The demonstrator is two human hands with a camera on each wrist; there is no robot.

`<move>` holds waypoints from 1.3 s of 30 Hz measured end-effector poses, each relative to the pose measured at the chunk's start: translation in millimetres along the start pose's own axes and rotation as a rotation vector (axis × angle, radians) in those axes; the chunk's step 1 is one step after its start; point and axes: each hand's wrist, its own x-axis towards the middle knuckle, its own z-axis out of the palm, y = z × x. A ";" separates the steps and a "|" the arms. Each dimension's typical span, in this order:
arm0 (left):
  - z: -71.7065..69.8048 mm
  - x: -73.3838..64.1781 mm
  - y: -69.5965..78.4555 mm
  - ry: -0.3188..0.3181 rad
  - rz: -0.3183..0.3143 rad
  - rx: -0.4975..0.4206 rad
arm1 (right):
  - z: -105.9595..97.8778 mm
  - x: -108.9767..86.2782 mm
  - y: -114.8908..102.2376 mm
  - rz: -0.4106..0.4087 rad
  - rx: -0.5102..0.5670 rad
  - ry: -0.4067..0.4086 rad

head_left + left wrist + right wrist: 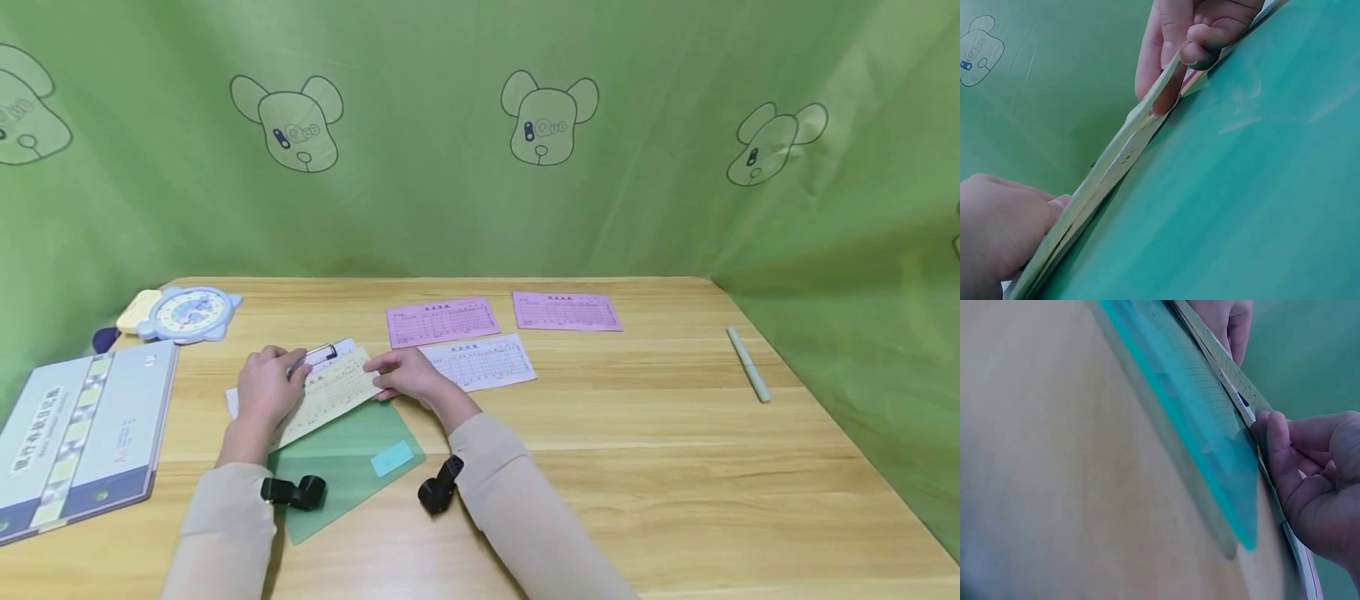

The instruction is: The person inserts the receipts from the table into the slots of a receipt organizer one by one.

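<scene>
A pale yellow printed form [333, 390] lies aslant between both hands, over a white printed sheet whose corner [347, 345] shows behind it. My right hand [408, 372] pinches the form's right end between thumb and fingers; in the right wrist view, the thumb and fingertips [1272, 425] meet at the paper edge. My left hand [272, 387] grips its left part, fingers curled and thumb on top. By the left fingertips is a narrow dark-edged thing with a clear end [321, 355]. Under the form lies a translucent green folder [337, 475] with a light blue label [392, 458].
Two pink forms [442, 322] [567, 312] lie at the back, and a white form [483, 362] is beside my right hand. At left are a blue-and-white binder [90, 433] and a round blue clock [191, 313]. A pale green pen [747, 364] lies far right.
</scene>
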 end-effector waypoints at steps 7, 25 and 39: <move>0.6 1.0 -0.6 0.021 0.058 0.047 | 4.7 5.9 -6.0 0.059 -0.008 0.009; 2.9 3.4 -3.9 0.067 0.100 0.082 | 11.7 24.1 -14.0 0.065 -0.066 0.032; 5.0 4.1 -5.2 0.058 0.081 0.074 | 14.5 30.6 -12.1 0.029 -0.078 0.030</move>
